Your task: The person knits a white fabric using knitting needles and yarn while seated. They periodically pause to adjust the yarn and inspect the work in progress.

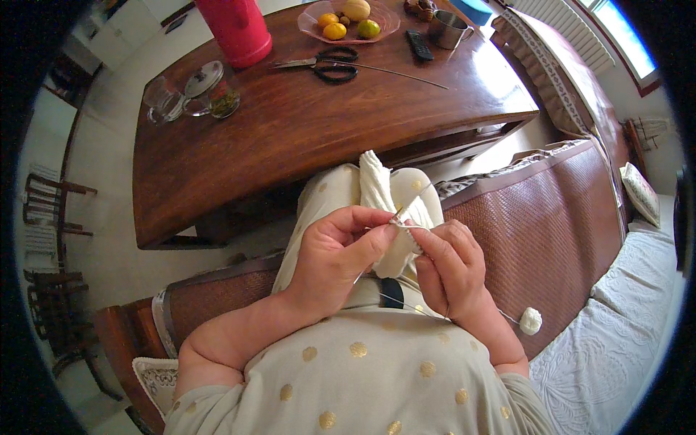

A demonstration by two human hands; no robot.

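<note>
A white knitted piece [376, 179] lies over my lap, its upper edge gathered between my hands. My left hand [340, 250] pinches this edge and a thin knitting needle between thumb and forefinger. From the right, my right hand [454, 261] grips the work close to the left fingertips, with white yarn running over its forefinger. One thin metal needle [423, 191] points up and away past the fabric. Another needle [405, 303] shows below my hands, in front of my shirt. Fingers hide most of the stitches. A small ball of white yarn [530, 321] rests on the seat at my right.
On the wooden table [261, 147] lie scissors [326, 62] and a loose needle [408, 76]. A fruit plate [304, 24], a remote control [418, 44], a metal mug [447, 30], a red flask [236, 32] and glass cups [198, 100] stand there too. A woven mat [549, 217] covers the seat.
</note>
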